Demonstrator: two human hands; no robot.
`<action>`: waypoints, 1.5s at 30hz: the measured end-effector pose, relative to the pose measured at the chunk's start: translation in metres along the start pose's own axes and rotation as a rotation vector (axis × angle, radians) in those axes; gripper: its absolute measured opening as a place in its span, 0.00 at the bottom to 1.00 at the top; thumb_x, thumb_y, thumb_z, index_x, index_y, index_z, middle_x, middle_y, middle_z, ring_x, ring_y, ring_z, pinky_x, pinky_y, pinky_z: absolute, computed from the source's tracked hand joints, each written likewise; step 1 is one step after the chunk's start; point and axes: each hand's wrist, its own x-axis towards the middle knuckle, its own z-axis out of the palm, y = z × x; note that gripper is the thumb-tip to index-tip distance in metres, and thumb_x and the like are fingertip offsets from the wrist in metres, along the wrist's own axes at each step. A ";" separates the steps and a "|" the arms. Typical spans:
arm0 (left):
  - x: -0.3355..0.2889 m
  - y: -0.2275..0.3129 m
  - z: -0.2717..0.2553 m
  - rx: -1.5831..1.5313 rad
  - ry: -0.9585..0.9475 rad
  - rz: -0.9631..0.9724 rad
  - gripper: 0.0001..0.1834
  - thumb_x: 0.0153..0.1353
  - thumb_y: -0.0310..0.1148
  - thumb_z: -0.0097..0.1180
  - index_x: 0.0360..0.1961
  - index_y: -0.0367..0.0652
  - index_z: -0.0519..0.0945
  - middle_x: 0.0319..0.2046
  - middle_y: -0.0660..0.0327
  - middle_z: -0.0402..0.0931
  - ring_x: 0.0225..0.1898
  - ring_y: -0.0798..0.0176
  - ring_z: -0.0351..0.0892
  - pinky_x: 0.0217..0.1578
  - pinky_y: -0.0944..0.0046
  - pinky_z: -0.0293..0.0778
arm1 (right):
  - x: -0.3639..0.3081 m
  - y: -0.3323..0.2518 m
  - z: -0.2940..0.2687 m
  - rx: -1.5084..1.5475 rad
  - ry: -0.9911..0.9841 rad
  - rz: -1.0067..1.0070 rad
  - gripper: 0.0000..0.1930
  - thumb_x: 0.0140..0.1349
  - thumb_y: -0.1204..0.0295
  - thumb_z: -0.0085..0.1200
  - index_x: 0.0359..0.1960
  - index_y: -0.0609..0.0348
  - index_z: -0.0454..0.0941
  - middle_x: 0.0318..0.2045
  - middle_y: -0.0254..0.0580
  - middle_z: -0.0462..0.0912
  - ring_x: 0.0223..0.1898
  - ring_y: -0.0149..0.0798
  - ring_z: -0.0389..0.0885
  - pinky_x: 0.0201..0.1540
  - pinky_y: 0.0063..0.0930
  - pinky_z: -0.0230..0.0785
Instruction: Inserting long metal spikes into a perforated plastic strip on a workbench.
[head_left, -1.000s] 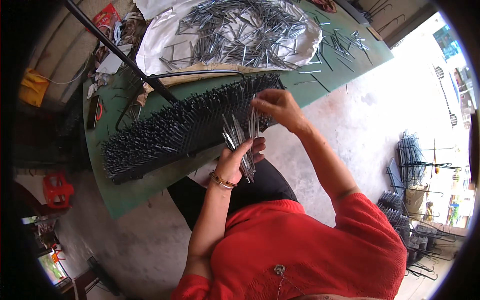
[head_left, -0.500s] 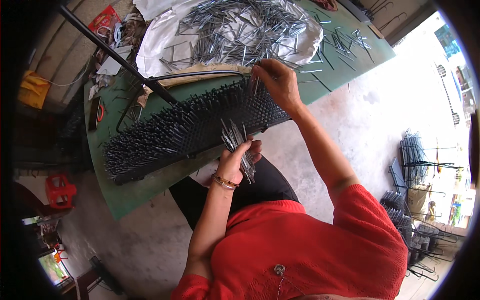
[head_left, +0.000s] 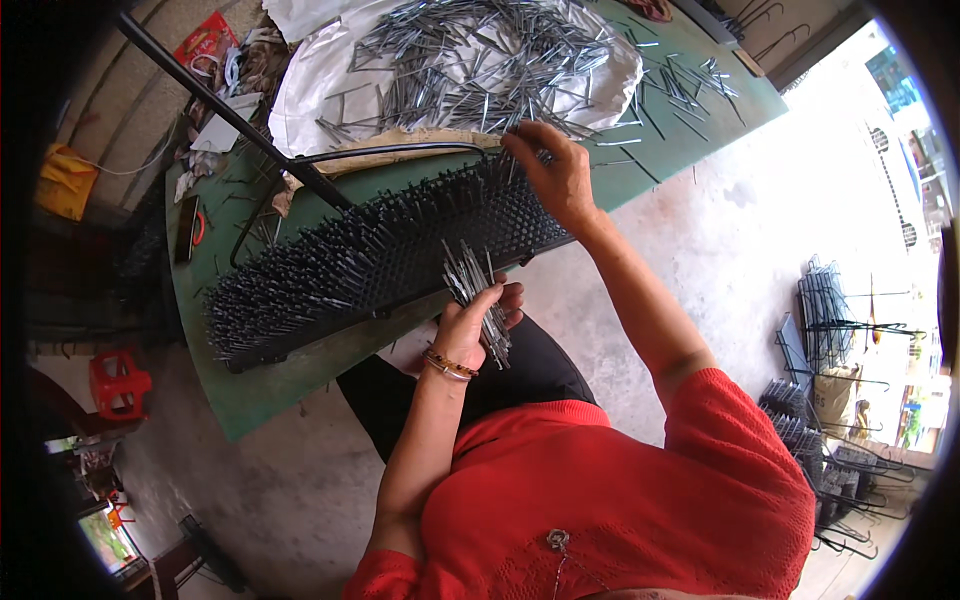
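My left hand (head_left: 462,330) is closed round a bundle of thin grey metal rods (head_left: 466,275), held at the near side of a long black perforated rack (head_left: 425,250). Many dark rods (head_left: 300,280) stand upright in the rack's left part and along its far side, while bare holes show toward the near right. Over the rack's far right end, my right hand (head_left: 560,178) has its fingers bent together in a pinch. What lies between those fingertips, if anything, cannot be made out.
Loose metal rods (head_left: 450,70) are heaped on a white sheet (head_left: 298,95) on the green table (head_left: 235,395). A black bar (head_left: 215,95) slants across the left. A red plastic stool (head_left: 120,385) stands left on the floor; black wire racks (head_left: 825,315) stand right.
A rod that showed below my right fingertips is no longer distinct there, and that hand has shifted very slightly. My left hand keeps its bundle in the same place.
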 end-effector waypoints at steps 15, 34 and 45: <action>-0.001 -0.001 0.000 0.012 -0.004 -0.006 0.11 0.62 0.30 0.52 0.45 0.38 0.75 0.38 0.55 0.80 0.37 0.64 0.81 0.36 0.63 0.79 | -0.005 0.007 0.005 -0.048 -0.142 -0.204 0.10 0.55 0.72 0.60 0.38 0.63 0.79 0.31 0.46 0.82 0.31 0.39 0.82 0.34 0.28 0.72; -0.001 -0.001 0.003 0.010 -0.059 -0.035 0.15 0.63 0.31 0.49 0.50 0.40 0.71 0.41 0.52 0.78 0.39 0.62 0.80 0.38 0.61 0.78 | -0.004 0.021 0.001 0.084 -0.147 -0.094 0.10 0.55 0.73 0.60 0.39 0.60 0.78 0.33 0.42 0.82 0.35 0.39 0.82 0.38 0.28 0.72; -0.001 0.001 0.001 0.023 -0.047 -0.051 0.15 0.63 0.31 0.49 0.51 0.41 0.71 0.41 0.52 0.79 0.39 0.61 0.81 0.38 0.60 0.79 | 0.002 0.029 -0.001 0.082 -0.228 -0.187 0.11 0.54 0.76 0.61 0.40 0.59 0.78 0.35 0.40 0.82 0.37 0.37 0.81 0.40 0.27 0.72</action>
